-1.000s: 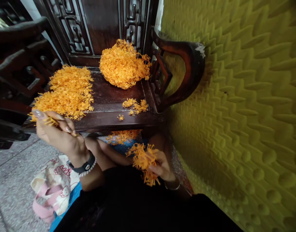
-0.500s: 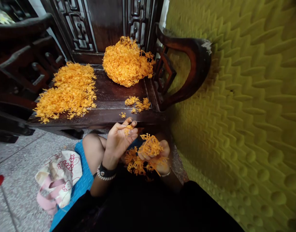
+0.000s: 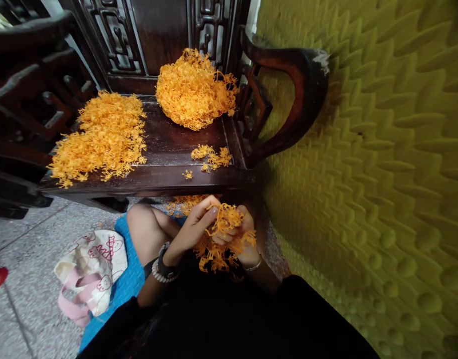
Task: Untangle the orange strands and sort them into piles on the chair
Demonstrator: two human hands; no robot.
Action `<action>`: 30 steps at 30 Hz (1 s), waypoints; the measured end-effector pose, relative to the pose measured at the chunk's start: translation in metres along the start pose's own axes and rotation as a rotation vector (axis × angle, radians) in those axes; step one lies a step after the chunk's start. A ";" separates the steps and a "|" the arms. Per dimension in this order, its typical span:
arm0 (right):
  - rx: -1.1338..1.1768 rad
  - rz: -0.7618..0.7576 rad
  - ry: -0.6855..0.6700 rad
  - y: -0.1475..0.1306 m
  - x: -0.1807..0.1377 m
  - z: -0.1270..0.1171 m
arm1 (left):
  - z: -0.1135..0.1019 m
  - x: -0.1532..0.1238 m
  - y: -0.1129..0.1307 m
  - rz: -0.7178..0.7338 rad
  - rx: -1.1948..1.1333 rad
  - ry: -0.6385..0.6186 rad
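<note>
My right hand (image 3: 247, 244) is wrapped round a clump of small orange branching pieces (image 3: 228, 219), thin and many-pronged like plastic flower parts. At the clump's left edge, my left hand (image 3: 197, 222) has its thumb and fingers closed on the orange prongs; its fingertips are partly hidden behind them. More of these pieces (image 3: 214, 257) lie in my lap under the hands. On the dark wooden seat (image 3: 169, 149) in front are a wide orange heap (image 3: 102, 137) at left, a taller rounded heap (image 3: 195, 92) at the back, and several loose pieces (image 3: 214, 158) near the front right.
A carved wooden armrest (image 3: 304, 99) rises right of the seat, beside a yellow-green embossed mat or panel (image 3: 363, 174). At left, a white cloth bag with pink straps (image 3: 92, 271) rests by a blue mat (image 3: 129, 259). Orange pieces (image 3: 186, 203) also lie below the seat's front edge.
My left hand, which held a small orange piece up apart from the clump, has moved right and down to meet the clump in my right hand. The view has shifted slightly.
</note>
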State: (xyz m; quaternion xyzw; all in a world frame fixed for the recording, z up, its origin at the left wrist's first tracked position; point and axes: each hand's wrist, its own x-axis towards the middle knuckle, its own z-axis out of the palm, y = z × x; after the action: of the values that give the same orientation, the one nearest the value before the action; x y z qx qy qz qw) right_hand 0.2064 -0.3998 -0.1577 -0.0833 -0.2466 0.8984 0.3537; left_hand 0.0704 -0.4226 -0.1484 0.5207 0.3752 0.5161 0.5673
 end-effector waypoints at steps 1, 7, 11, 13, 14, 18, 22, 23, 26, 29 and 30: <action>0.001 0.009 0.043 0.000 -0.002 0.001 | -0.001 -0.002 -0.001 0.002 -0.010 0.007; -0.072 0.014 0.130 -0.007 -0.006 0.007 | -0.004 -0.009 -0.002 -0.067 -0.104 -0.011; -0.116 -0.037 0.059 -0.012 -0.005 0.005 | 0.001 -0.009 0.001 -0.067 -0.280 0.061; -0.157 -0.025 0.060 -0.014 -0.005 0.005 | 0.002 -0.008 0.003 -0.116 -0.324 0.098; -0.185 -0.015 0.065 -0.014 -0.006 0.005 | 0.002 -0.007 0.004 -0.140 -0.333 0.124; -0.340 0.035 0.075 -0.017 -0.007 0.009 | -0.001 -0.001 0.004 -0.131 -0.422 0.369; -0.443 0.030 0.146 -0.018 -0.010 0.014 | -0.007 0.006 0.001 -0.094 -0.533 0.521; -0.461 0.027 0.147 -0.018 -0.011 0.015 | -0.008 0.007 0.000 -0.078 -0.530 0.516; -0.504 0.015 0.135 -0.020 -0.015 0.018 | -0.010 0.010 -0.001 0.027 -0.470 0.551; -0.652 0.006 0.198 -0.018 -0.014 0.021 | -0.014 0.014 -0.007 0.177 -0.293 0.735; -0.723 -0.003 0.241 -0.016 -0.013 0.023 | -0.017 0.016 -0.009 0.225 -0.224 0.812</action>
State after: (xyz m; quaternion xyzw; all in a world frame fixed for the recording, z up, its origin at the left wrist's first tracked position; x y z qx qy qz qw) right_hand 0.2184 -0.4072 -0.1304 -0.3075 -0.5045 0.7366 0.3292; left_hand 0.0583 -0.4033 -0.1587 0.2484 0.4503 0.7751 0.3671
